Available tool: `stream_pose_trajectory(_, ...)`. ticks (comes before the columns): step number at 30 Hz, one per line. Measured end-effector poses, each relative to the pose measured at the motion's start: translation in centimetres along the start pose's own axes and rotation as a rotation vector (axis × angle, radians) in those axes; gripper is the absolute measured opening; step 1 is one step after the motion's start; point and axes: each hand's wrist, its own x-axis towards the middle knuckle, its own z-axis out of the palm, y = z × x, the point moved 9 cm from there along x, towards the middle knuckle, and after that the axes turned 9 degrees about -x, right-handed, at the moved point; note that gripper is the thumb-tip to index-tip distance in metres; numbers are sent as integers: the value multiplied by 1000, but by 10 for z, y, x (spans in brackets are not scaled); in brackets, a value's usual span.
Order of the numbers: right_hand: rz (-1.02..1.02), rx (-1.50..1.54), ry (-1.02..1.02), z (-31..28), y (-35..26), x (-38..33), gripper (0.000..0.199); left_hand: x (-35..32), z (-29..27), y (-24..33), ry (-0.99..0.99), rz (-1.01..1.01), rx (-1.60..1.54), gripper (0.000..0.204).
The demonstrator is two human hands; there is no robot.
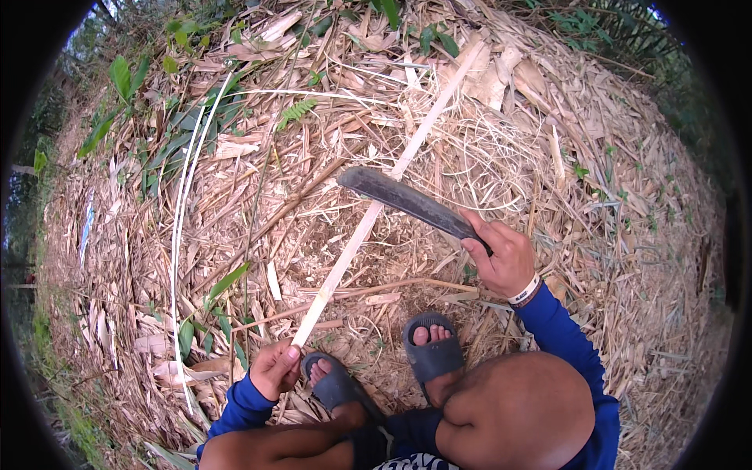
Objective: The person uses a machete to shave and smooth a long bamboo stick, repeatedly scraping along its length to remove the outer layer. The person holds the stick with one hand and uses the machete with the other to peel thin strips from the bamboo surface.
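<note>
My left hand [276,368] is closed on the near end of a long, pale bamboo strip [345,262]. The strip slants away from me to the upper right, its far end over the litter-covered ground. In my right hand [503,254] is a machete [407,200] with a dark, broad blade and a rounded tip. Its blade lies across the strip near the middle, pointing to the left; whether the two touch I cannot tell. The fingers of my right hand wrap round the machete's handle, which is mostly hidden.
Thin curled shavings [489,160] lie heaped beyond the blade. Two long, narrow white strips [182,204] curve along the left side. Dry leaves and husks cover the ground, with green plants [121,78] at the far left. My sandalled feet [433,345] are close below the strip.
</note>
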Motion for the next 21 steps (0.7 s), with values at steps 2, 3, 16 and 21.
stream_pose_trajectory(2, 14, -45, 7, 2, -3, 2, 47, 4, -3, -8, 15, -27, -37, 40)
stream_pose_trajectory(3, -40, -5, 42, 1, -11, -4, 46, 2, -5, -14, 4, -21, -53, 39)
stream_pose_trajectory(16, 42, -18, 108, -14, 28, 6, 41, -19, -12, -18, -27, -31, -27, 45)
stream_pose_trajectory(21, -55, -56, 97, -20, 8, 8, 39, -35, -27, -38, -54, -59, -50, 44)
